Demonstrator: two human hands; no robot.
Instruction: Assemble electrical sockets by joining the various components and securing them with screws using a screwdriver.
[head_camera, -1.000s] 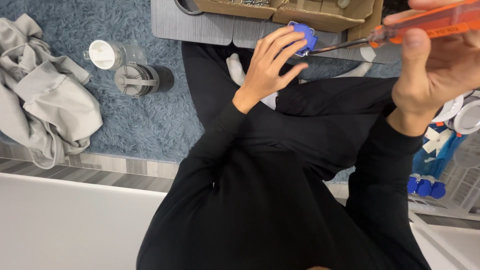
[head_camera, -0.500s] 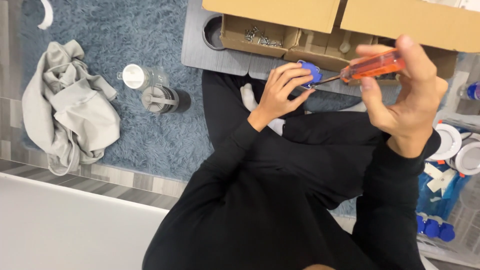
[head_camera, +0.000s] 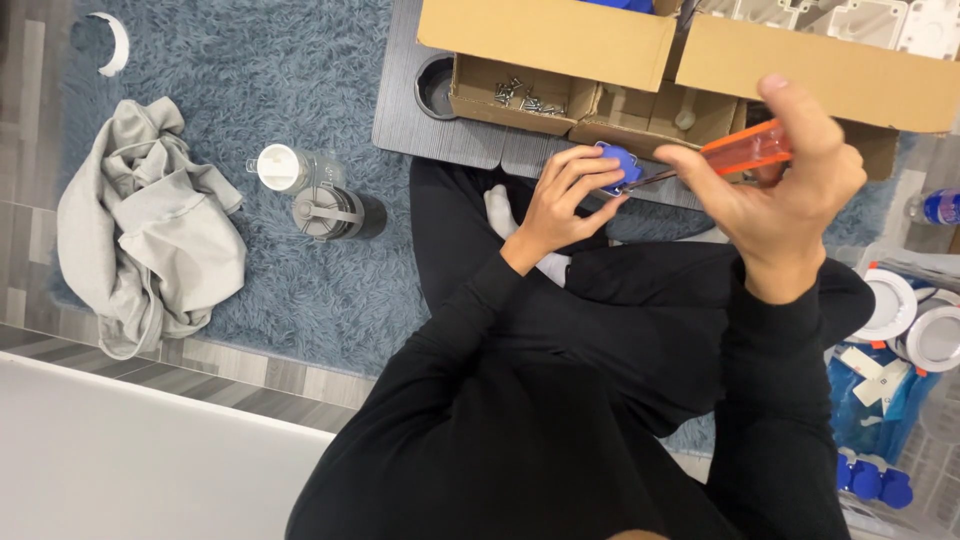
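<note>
Upper middle of the frame: the left hand (head_camera: 562, 200) curls round a small blue plastic part (head_camera: 622, 166), fingers wrapped tight so most of it is hidden and its shape is hard to make out. Just right of it, the right hand (head_camera: 780, 190) grips a screwdriver with a clear orange handle (head_camera: 745, 152); its thin metal shaft runs left into the blue part, tip out of sight. Behind both, open brown cardboard boxes (head_camera: 545, 40) sit at the top edge, one holding loose silver screws (head_camera: 520, 97). Far left on the shaggy blue rug (head_camera: 300, 290) lies a crumpled grey garment (head_camera: 150, 240).
</note>
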